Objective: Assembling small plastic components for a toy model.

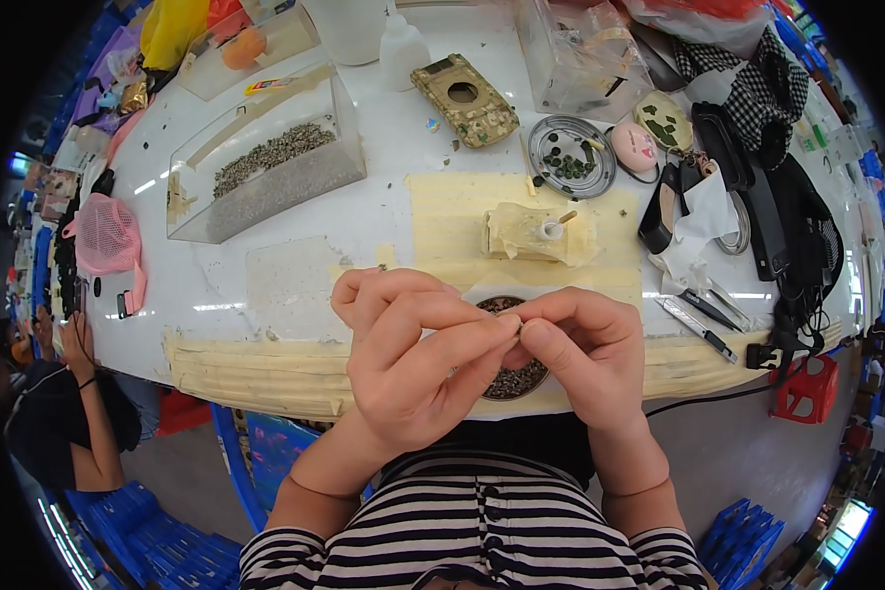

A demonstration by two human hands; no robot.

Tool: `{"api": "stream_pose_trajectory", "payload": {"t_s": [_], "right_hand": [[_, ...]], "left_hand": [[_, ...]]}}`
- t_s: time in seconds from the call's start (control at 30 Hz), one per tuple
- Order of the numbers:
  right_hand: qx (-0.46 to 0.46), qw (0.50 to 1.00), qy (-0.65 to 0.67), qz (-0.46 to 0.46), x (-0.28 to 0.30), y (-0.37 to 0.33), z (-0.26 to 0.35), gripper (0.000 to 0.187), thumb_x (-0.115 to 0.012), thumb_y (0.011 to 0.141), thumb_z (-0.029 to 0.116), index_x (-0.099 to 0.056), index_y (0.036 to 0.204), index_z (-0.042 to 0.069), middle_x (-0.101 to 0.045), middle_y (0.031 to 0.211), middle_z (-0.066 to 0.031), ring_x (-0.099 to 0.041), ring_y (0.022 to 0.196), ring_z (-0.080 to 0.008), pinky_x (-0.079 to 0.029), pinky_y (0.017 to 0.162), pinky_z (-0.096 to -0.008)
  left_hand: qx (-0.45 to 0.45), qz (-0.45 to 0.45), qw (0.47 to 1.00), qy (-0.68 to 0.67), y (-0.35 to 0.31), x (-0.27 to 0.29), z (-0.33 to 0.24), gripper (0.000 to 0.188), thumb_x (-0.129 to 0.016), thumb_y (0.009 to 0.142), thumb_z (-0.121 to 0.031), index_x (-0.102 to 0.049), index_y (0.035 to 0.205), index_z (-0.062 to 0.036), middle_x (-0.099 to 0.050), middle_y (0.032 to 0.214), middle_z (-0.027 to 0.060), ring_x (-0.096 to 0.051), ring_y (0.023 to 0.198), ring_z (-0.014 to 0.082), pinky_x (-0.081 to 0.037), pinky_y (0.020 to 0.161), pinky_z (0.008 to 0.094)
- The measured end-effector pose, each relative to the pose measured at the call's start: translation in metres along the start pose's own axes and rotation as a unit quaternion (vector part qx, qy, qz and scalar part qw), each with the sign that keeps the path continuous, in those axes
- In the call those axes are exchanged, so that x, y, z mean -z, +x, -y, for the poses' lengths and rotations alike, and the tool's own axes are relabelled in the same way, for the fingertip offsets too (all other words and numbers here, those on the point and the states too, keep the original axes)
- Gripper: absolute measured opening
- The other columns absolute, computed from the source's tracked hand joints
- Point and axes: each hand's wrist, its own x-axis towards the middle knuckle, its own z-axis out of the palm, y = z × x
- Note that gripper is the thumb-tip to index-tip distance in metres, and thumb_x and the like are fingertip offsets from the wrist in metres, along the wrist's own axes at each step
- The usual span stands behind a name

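My left hand [413,359] and my right hand [592,356] meet fingertip to fingertip over a round dish [501,393] full of small dark parts. Both hands pinch at the same spot, and whatever sits between the fingertips is too small to name. Just beyond them, a block wrapped in masking tape [526,236] carries a small white pot with a stick in it. Farther back lies a camouflage-painted model tank hull [467,103] with a round hole in its top. To its right, a round metal tray [572,157] holds small dark green pieces.
A clear bin [265,182] of small metallic parts stands at left, near a pink mesh fan [106,236]. Tweezers [730,303], a utility knife [698,329] and a black strap lie at right. A white squeeze bottle [403,51] stands behind. Another person's arm [88,393] rests at far left.
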Motion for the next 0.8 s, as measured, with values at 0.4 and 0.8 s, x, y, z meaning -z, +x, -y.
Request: {"api": "stream_pose_trajectory", "payload": {"t_s": [0.4,0.8], "right_hand": [[0.43,0.763,-0.482,-0.026,-0.0068,0.0083,0.0016,0.024,-0.082,0.076,0.002,-0.074,0.1,0.0,-0.072,0.085,-0.0112,-0.071,0.071,-0.0223,-0.057,0.061,-0.0295],[0.058,0.991,-0.116,-0.043,-0.0079,-0.0003,0.0028,0.013,-0.074,0.088,0.001,-0.072,0.099,-0.006,-0.075,0.093,-0.0099,-0.072,0.08,-0.0123,-0.058,0.074,-0.0244]], "left_hand": [[0.016,-0.01,1.0,-0.009,0.0004,-0.0019,0.0003,0.026,-0.082,0.065,-0.005,-0.074,0.089,-0.0131,-0.065,0.087,-0.0042,-0.058,0.088,0.0188,-0.031,0.085,0.0363],[0.006,0.0,1.0,-0.005,0.0001,0.0008,-0.0005,0.027,-0.083,0.068,-0.007,-0.075,0.093,-0.0153,-0.066,0.089,-0.0052,-0.058,0.088,0.0182,-0.031,0.085,0.0359]]}}
